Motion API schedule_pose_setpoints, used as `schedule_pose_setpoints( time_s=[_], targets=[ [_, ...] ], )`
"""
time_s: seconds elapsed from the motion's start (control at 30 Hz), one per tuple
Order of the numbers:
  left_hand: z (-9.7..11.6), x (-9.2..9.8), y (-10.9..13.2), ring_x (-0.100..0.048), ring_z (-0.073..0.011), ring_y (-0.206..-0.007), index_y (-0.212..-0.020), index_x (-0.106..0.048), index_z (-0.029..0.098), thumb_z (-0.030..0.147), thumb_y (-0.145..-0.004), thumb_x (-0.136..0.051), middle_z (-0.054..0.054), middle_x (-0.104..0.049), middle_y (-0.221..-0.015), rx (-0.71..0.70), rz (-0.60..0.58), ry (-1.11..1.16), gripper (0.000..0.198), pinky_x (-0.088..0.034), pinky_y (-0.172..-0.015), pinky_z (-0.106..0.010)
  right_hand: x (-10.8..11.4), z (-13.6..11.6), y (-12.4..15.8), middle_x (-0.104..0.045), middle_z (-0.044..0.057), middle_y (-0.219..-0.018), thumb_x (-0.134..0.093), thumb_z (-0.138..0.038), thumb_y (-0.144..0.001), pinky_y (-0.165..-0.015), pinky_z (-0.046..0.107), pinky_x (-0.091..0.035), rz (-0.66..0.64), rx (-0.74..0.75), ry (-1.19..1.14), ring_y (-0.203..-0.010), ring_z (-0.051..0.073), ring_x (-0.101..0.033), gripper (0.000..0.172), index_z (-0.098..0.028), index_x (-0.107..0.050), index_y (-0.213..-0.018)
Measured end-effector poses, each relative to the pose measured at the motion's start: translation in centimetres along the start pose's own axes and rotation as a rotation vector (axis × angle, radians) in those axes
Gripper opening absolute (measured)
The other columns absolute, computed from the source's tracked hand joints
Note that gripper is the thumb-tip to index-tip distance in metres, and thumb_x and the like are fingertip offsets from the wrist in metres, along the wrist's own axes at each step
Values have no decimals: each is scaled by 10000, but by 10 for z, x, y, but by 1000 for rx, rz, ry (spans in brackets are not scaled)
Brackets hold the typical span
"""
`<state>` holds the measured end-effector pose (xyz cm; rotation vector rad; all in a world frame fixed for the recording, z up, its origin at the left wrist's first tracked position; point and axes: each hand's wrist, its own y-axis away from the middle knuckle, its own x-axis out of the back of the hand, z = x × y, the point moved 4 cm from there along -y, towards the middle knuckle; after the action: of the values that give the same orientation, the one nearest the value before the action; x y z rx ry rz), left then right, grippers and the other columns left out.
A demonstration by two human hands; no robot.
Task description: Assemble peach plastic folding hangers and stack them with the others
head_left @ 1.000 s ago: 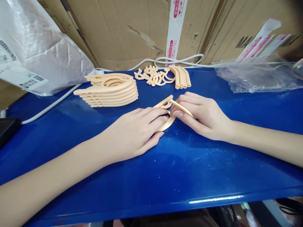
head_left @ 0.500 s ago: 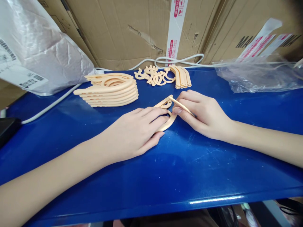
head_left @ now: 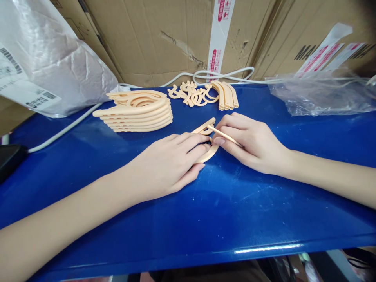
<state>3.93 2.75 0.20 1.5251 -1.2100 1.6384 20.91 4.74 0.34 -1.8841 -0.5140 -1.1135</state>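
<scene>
My left hand [head_left: 173, 162] grips a cream plastic hanger frame [head_left: 208, 156] low over the blue table, its fingers covering much of it. My right hand [head_left: 249, 143] pinches a slim cream hanger arm [head_left: 225, 136] between thumb and fingers. The arm's far end lies across the frame's upper bar, and whether the two are joined I cannot tell. Beyond my left hand sits a stack of like hanger frames [head_left: 138, 113]. Several loose hanger hooks [head_left: 189, 94] lie in a heap behind my hands, beside a group of curved hanger arms [head_left: 225, 95].
Cardboard boxes [head_left: 164, 43] line the back of the blue table [head_left: 188, 231]. A silvery parcel [head_left: 67, 58] leans at the left, with a white cable [head_left: 67, 129] and a black object [head_left: 11, 162] near it. A clear plastic bag [head_left: 320, 96] lies at the back right.
The tip of the hanger arm in my right hand has shifted slightly left and down, off the end of the frame's bar. My left hand has hardly moved.
</scene>
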Motion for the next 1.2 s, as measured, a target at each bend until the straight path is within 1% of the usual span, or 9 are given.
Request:
schedule_pose_setpoints(
  time_s=[0.23,0.53,0.87,1.1,1.2],
  targets=[
    [0,-1,0,-585,-297,-1161,-1261,-566,90,243,-999,-364,-150,-593,-1284,2,9,-1,364,-517,-945,-462,0,-2,-1,-621,92,-1013,-414,-225,-994,-798,343,-471,-4,19,2,-938,199,-563,228,-148,-628,-972],
    [0,-1,0,-588,-296,-1149,-1269,-563,99,252,-1000,-363,-140,-592,-1283,4,1,3,368,-516,-940,-463,0,-2,-1,-619,98,-1010,-411,-230,-991,-797,358,-475,-6,20,4,-930,209,-563,234,-149,-630,-975],
    [0,-2,1,-579,-283,-1156,-1290,-542,107,246,-998,-374,-131,-588,-1290,1,10,-11,364,-501,-958,-447,-1,-1,-1,-602,97,-954,-411,-256,-991,-762,360,-456,-15,17,16,-866,208,-541,252,-144,-621,-910],
    [0,-1,2,-584,-284,-1142,-1288,-540,109,254,-1000,-369,-129,-586,-1287,11,3,-15,365,-507,-947,-451,-1,0,0,-600,91,-952,-404,-283,-993,-763,367,-454,-32,-5,27,-860,212,-544,248,-176,-604,-893],
    [0,-1,1,-585,-285,-1138,-1281,-544,105,252,-998,-371,-132,-592,-1278,6,2,-18,362,-509,-943,-450,-1,0,-1,-596,93,-951,-400,-278,-995,-765,363,-453,-33,-4,27,-861,208,-538,253,-169,-605,-896]
  ],
)
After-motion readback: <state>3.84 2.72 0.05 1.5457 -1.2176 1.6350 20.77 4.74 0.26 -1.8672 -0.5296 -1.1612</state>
